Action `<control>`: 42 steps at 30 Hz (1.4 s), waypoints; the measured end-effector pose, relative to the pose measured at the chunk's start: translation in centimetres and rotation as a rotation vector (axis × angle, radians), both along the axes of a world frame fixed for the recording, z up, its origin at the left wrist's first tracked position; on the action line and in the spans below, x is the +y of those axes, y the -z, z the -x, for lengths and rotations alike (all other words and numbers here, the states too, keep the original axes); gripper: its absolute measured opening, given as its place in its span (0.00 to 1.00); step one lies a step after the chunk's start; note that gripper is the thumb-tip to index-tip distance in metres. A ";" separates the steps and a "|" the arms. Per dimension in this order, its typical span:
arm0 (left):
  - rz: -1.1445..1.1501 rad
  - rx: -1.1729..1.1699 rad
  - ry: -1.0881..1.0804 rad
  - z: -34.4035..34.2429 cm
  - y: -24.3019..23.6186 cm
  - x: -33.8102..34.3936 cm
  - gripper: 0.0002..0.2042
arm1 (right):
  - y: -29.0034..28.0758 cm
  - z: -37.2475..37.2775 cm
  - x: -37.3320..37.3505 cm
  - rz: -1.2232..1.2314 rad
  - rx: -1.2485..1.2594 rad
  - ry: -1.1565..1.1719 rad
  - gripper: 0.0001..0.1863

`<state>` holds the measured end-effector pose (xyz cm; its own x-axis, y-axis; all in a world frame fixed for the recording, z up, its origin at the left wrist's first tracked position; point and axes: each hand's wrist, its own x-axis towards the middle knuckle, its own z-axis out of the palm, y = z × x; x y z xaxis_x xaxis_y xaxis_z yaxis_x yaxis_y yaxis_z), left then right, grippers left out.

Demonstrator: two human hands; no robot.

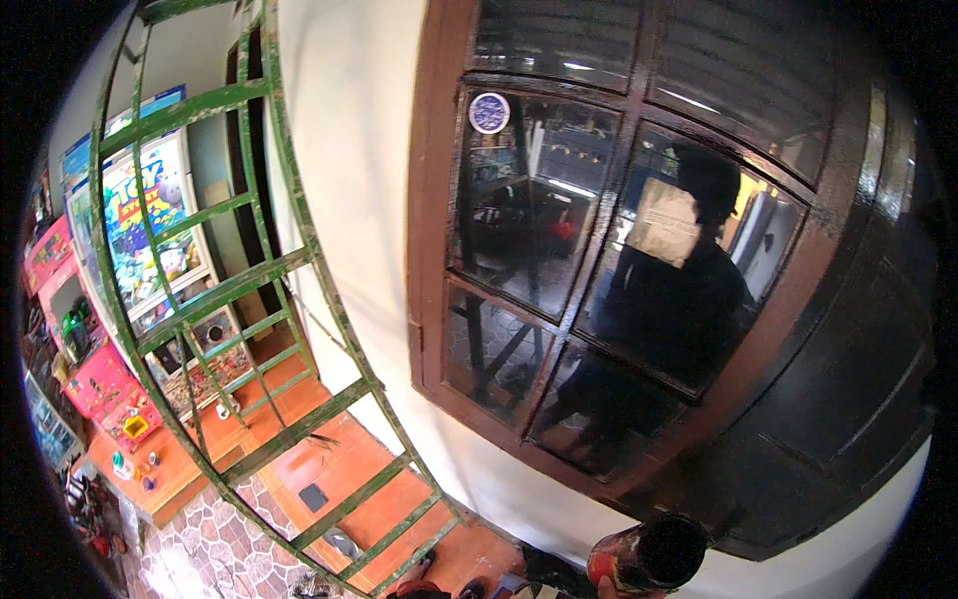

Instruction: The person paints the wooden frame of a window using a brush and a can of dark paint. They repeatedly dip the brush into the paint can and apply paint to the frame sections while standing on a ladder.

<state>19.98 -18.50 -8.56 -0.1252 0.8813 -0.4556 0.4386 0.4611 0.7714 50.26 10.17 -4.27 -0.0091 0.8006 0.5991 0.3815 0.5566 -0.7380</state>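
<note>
At the lower edge, right of the middle, a sliver of my left hand [606,587] shows against the near left side of a red can [616,555]. Its fingers are closed on the can, though most of the hand is cut off by the picture's edge. The can's round mouth looks black, and I cannot make out its contents. Just above it rises a brown-framed window [436,250] with dark panes and glossy black bars. My right hand is not in view.
A green ladder [284,439] leans along the left. A round blue sticker [489,113] and a paper sheet [667,222] are on the panes, which reflect a dark figure. Below are an orange tiled ledge [289,477], a sandal [342,542] and a dark flat object [313,497].
</note>
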 end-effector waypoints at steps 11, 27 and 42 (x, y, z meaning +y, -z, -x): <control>-0.021 -0.016 0.084 -0.2 -0.6 2.5 0.09 | 0.5 -2.5 -0.7 -0.059 -0.001 -0.032 0.65; 0.041 0.001 0.099 4.0 2.5 -5.2 0.10 | -13.2 2.3 -7.5 0.299 -0.066 -0.294 0.51; -0.686 -0.047 0.144 7.4 -19.0 10.3 0.57 | -5.6 12.4 -10.8 0.272 0.253 -0.366 0.68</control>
